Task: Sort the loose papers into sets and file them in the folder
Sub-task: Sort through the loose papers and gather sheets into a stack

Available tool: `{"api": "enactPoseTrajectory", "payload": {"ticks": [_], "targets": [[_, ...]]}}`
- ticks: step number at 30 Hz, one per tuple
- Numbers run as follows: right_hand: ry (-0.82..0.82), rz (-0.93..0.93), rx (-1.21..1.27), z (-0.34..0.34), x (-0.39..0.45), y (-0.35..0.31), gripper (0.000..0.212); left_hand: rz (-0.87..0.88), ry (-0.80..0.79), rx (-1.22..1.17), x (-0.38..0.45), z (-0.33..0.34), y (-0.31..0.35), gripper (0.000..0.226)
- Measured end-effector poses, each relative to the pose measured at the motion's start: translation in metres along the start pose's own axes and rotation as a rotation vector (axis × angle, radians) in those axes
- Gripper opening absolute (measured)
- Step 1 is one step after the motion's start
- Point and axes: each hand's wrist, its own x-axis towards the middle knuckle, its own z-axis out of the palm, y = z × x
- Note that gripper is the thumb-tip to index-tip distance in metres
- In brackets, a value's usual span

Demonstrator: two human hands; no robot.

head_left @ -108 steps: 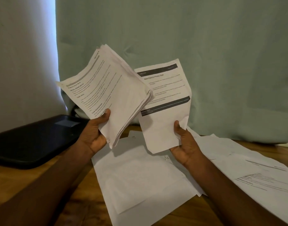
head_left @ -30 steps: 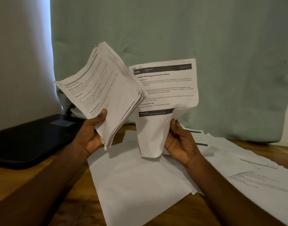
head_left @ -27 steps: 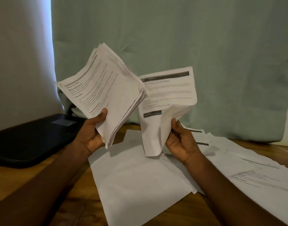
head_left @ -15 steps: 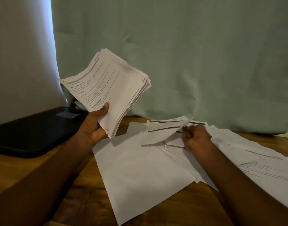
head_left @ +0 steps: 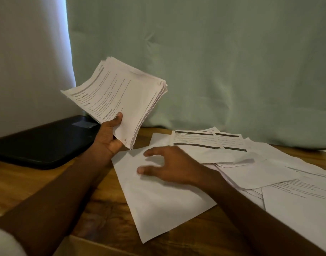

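My left hand (head_left: pixel 108 136) grips the lower corner of a thick stack of printed papers (head_left: pixel 119 97), held up tilted above the table. My right hand (head_left: pixel 172 166) hovers with fingers spread over a large blank white sheet (head_left: pixel 158 198) lying on the table; it holds nothing, and I cannot tell whether the fingertips touch the sheet. Behind it lie two printed sheets with dark header bars (head_left: pixel 197 142), flat on a spread of loose papers (head_left: pixel 280 174). A black folder (head_left: pixel 42 143) lies closed at the left.
The wooden table (head_left: pixel 38 183) shows bare wood at the front left. A pale green curtain (head_left: pixel 214 61) hangs close behind the papers. A light wall (head_left: pixel 25 61) stands at the left, behind the folder.
My right hand laid the printed sheet it held onto the pile at the back, let go, and moved left over the blank sheet. The left hand's stack has lowered slightly.
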Motion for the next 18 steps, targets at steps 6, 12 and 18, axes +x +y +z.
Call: {"api": "enactPoseTrajectory", "payload": {"ticks": [6,12,18], "targets": [[-0.402,0.087,-0.184,0.014,-0.005,-0.010,0.108,0.063,-0.007,0.054,0.003,-0.003,0.002,0.048],[-0.268,0.067,0.007,0.009,-0.003,-0.007,0.083,0.043,-0.046,0.015,-0.001,0.002,0.005,0.069],[-0.002,0.010,0.206,-0.004,0.002,0.002,0.030,0.095,-0.070,0.039,-0.007,0.008,0.006,0.041]]}}
